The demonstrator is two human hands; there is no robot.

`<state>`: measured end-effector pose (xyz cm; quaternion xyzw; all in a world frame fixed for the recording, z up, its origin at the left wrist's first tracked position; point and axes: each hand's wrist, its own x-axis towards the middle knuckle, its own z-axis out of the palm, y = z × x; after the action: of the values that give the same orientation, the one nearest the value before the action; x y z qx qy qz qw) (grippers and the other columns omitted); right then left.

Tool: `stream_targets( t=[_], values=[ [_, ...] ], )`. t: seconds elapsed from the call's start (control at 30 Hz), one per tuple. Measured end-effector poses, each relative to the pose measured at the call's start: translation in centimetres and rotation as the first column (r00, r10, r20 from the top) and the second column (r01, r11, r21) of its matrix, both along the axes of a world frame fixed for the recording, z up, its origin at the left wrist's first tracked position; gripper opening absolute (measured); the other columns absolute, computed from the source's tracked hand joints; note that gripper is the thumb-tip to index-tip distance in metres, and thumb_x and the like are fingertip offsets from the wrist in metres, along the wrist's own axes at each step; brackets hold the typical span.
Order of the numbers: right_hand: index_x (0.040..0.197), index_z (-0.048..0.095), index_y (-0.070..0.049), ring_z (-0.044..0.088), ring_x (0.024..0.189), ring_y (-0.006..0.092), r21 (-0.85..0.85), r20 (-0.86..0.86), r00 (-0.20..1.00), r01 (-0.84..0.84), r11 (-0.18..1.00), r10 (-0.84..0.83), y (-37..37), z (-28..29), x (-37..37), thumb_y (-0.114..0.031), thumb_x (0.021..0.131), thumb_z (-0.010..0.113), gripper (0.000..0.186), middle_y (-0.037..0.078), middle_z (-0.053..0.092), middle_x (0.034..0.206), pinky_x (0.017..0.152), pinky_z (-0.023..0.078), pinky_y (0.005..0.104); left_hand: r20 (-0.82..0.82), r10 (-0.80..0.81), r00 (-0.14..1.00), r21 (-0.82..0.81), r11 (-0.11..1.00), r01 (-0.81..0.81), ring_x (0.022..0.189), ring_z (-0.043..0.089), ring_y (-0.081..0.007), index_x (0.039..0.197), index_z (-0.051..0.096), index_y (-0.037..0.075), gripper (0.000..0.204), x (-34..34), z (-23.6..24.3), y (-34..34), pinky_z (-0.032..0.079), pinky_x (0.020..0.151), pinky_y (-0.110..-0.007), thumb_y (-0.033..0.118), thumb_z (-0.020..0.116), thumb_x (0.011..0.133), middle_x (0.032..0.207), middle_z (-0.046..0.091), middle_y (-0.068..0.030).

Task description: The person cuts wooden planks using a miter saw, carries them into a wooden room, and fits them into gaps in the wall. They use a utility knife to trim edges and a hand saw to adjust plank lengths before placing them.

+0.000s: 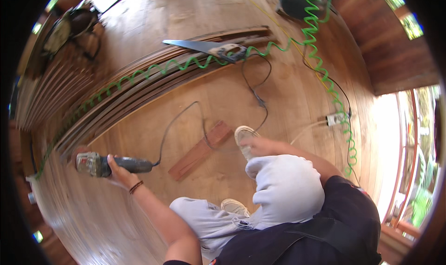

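My left hand (121, 173) is wrapped round the body of an angle grinder (132, 164), off to the left just above the wooden floor. The grinder's head and disc point left, and its dark cord (174, 119) loops away to the right. My right hand (257, 146) hangs beside my right shoe (245, 134), its fingers smeared by motion; whether it holds anything does not show. Between my hands a short reddish wood board (200, 150) lies slantwise on the floor, with a stretch of cord crossing its upper end.
Beyond the board, long wooden strips (153, 86) lie stacked, with a handsaw (204, 46) resting on top. A green coiled hose (312, 46) runs over the strips and down the right. A power socket block (335, 120) lies at right. Dark machinery (69, 30) stands far left.
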<state>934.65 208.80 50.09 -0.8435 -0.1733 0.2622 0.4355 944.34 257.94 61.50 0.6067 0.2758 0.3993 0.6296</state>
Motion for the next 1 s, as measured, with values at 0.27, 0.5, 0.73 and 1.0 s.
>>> stream_targets(
  t=[0.27, 0.5, 0.73, 1.0],
  values=[
    [0.096, 0.072, -0.005, 0.070, 0.092, 0.0259, 0.000, 0.609, 0.660, 0.556, 0.831, -0.441, -9.5, -0.9, 12.7, -0.005, 0.086, 0.060, 0.016, 0.013, 0.072, 0.099, 0.075, 0.057, 0.0417, -0.257, -0.206, 0.944, 0.085, 0.968, 0.235, 0.090, 0.068, -0.0235, 0.121, 0.060, -0.008, 0.049, 0.4, -1.1, -5.1, 0.059, 0.076, -0.036, 0.019, 0.080, 0.086, 0.109, 0.067, -0.0165],
    [0.107, 0.072, -0.020, 0.066, 0.101, 0.0322, -0.882, 0.275, 0.837, 0.024, 0.470, 0.473, -7.3, -6.8, 11.5, -0.025, 0.089, 0.060, 0.022, 0.009, 0.068, 0.104, 0.092, 0.050, 0.0495, -0.476, -0.415, 0.775, 0.130, 0.839, 0.529, 0.088, 0.068, -0.0225, 0.115, 0.065, -0.007, 0.037, 1.9, -1.9, -8.1, 0.057, 0.078, -0.036, 0.016, 0.079, 0.090, 0.104, 0.070, -0.0148],
    [0.109, 0.069, -0.011, 0.061, 0.119, 0.0320, -0.274, 0.824, 0.562, 0.501, 0.821, -0.067, -7.2, 0.9, 10.5, -0.032, 0.091, 0.069, 0.027, 0.009, 0.068, 0.120, 0.105, 0.045, 0.0515, -0.629, -0.481, 0.611, 0.297, 0.578, 0.760, 0.090, 0.068, -0.0234, 0.116, 0.064, -0.007, 0.036, 3.5, -3.4, -13.4, 0.055, 0.083, -0.035, 0.007, 0.080, 0.086, 0.103, 0.071, -0.0125],
    [0.107, 0.060, -0.008, 0.046, 0.055, 0.0101, 0.555, -0.428, 0.201, 0.828, -0.080, -0.881, -22.1, 12.7, 2.0, -0.052, 0.107, 0.050, 0.045, -0.003, 0.044, 0.065, 0.058, 0.046, 0.0318, -0.505, -0.742, 0.442, -0.016, 0.520, 0.854, 0.093, 0.066, -0.0196, 0.123, 0.060, -0.006, 0.045, 4.6, -5.3, -16.3, 0.053, 0.084, -0.034, 0.007, 0.078, 0.083, 0.105, 0.068, -0.0120]
  ],
)
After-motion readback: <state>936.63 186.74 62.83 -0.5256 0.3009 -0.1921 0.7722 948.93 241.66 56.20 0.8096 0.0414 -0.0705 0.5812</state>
